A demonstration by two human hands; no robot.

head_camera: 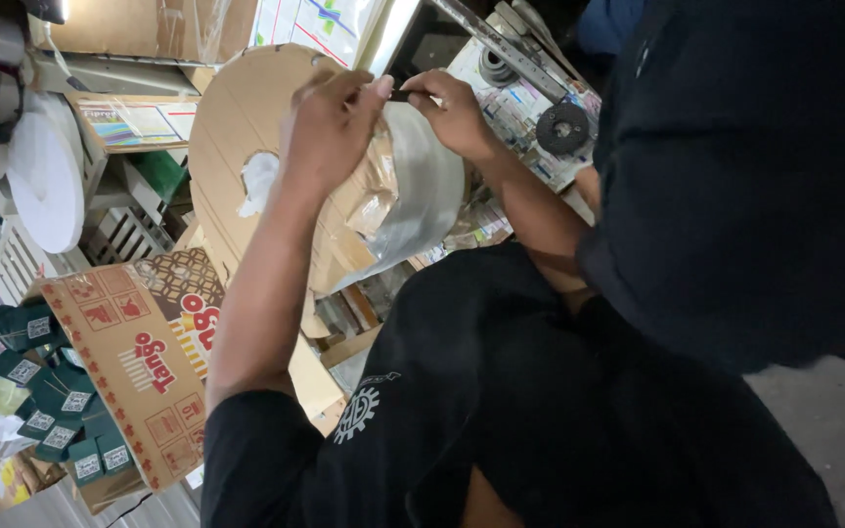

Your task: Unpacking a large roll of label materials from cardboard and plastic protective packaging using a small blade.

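A large roll of clear film (413,196) is pinched at its upper edge by both closed hands, left hand (330,122) and right hand (452,112), the roll lying just below them.

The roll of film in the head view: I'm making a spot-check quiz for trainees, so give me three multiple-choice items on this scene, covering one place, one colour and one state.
1. Where do the dark green packets lie?
A) lower left of the view
B) on top of the roll
C) upper right of the view

2. What colour is the disc behind the roll of film?
A) blue
B) brown
C) red

3. How do the hands stand?
A) both off the roll
B) only one on it
C) both on it

Answers:
1 A: the dark green packets are piled at the lower left, beside the printed carton.
2 B: the disc is plain brown cardboard, standing behind the roll of film.
3 C: the left hand and the right hand both grip the roll at its top edge.
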